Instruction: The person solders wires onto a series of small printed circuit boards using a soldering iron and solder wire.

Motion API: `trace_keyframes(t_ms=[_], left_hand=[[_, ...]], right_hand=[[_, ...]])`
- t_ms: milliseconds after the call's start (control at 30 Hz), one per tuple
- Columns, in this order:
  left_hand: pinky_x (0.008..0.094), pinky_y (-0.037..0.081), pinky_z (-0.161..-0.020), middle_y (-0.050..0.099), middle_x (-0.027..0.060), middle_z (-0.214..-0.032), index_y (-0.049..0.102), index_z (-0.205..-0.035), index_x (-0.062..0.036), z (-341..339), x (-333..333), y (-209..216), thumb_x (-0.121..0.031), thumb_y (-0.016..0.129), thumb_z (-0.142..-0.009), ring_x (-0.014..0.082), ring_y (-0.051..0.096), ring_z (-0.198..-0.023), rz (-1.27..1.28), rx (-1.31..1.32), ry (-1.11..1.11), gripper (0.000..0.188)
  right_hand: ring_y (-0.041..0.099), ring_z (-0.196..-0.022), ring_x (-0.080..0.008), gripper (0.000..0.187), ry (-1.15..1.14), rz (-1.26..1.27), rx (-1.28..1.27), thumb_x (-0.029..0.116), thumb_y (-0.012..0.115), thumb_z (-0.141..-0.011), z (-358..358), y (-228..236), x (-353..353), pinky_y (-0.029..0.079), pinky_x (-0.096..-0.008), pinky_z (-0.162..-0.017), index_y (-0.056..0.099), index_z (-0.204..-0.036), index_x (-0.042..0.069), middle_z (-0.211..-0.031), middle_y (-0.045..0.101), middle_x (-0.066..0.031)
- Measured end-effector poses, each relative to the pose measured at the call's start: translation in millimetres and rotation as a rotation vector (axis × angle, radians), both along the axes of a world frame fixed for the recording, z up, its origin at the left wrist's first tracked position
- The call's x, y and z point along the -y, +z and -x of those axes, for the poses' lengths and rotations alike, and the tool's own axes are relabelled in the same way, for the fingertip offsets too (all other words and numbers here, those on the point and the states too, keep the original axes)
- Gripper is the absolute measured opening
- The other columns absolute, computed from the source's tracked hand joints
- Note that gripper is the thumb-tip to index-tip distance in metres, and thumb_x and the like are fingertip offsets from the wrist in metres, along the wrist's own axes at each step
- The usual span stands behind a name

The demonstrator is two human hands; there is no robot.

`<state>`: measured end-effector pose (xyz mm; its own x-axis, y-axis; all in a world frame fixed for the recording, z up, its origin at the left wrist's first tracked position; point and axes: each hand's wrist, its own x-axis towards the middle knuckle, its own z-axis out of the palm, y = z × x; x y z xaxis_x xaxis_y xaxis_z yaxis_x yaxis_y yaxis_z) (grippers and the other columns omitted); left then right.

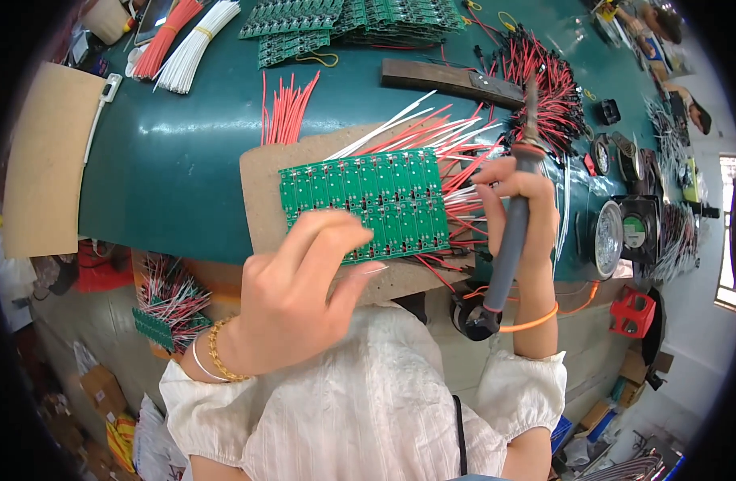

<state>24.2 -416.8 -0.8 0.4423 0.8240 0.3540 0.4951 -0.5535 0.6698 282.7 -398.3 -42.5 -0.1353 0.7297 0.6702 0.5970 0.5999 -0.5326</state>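
Note:
A green circuit board panel lies in front of me on a brown board, with red and white wires spread behind it and to its right. My left hand is over the panel's near left part, thumb and fingers apart, nothing visible between them. Whether its fingertips touch the panel I cannot tell. In my right hand, right of the panel, is a soldering iron with a grey handle, its tip pointing up and away. My thumb and index fingertips come close together beside the wires; anything between them is too small to make out.
Stacked circuit boards stand at the back. A dark bar lies before a heap of red and black wires. Bundled red wires and white wires are back left. A small fan stands at right.

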Motion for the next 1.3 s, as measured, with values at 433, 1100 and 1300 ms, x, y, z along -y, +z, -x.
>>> trace_keyframes(t_ms=[433, 1100, 1300], left_hand=[[0.0290, 0.049, -0.048, 0.050, 0.0223, -0.131, 0.058, -0.112, -0.0022, -4.0, -24.2, 4.2, -0.016, 0.077, -0.069, 0.0216, 0.064, -0.061, 0.115, -0.244, -0.021, 0.048], [0.0317, 0.054, -0.059, 0.047, 0.0219, -0.136, 0.055, -0.119, -0.0043, -3.4, -44.1, -2.5, -0.045, 0.077, -0.065, 0.0313, 0.065, -0.092, 0.209, -0.328, -0.168, 0.071], [0.0313, 0.053, -0.057, 0.047, 0.0207, -0.136, 0.052, -0.122, -0.0067, -4.5, -44.1, -3.6, -0.037, 0.080, -0.060, 0.0267, 0.066, -0.079, 0.229, -0.319, -0.198, 0.075]], right_hand=[[0.058, -0.062, -0.0190, 0.030, 0.003, 0.198, 0.222, -0.011, 0.070, -0.073, -15.8, 4.4, 1.0, 0.046, -0.0262, -0.056, 0.049, -0.090, 0.004, -0.080, 0.066, -0.0131], [0.055, -0.068, -0.0268, 0.039, 0.100, 0.240, 0.168, -0.010, 0.068, -0.063, -16.7, 0.8, -7.4, 0.041, -0.0378, -0.069, 0.050, -0.092, 0.009, -0.078, 0.062, -0.0094], [0.056, -0.070, -0.0214, 0.040, 0.120, 0.356, 0.215, -0.016, 0.058, -0.074, -13.3, 10.6, -3.5, 0.045, -0.0334, -0.071, 0.038, -0.096, 0.011, -0.081, 0.059, -0.0149]])
